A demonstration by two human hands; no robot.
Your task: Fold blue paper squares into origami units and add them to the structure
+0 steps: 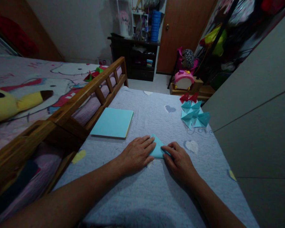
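Note:
A light blue sheet of origami paper (pixel 157 150), folded into a triangle, lies on the bed between my two hands. My left hand (pixel 139 153) rests flat over its left side with the fingers stretched out. At the right corner, my right hand (pixel 177 159) pinches the paper between thumb and fingers. Beyond my left hand lies a stack of square blue paper (pixel 112 123). Several folded blue paper pieces (pixel 194 114) stand at the far right of the bed, with red folded pieces (pixel 188 98) just behind them.
A wooden bed rail (pixel 90 91) runs along the left, with a second bed (pixel 38 72) and a yellow plush toy (pixel 11 104) past it. A pale cabinet (pixel 258 104) closes off the right. A dark shelf unit (pixel 135 57) and a brown door (pixel 178 34) stand at the back.

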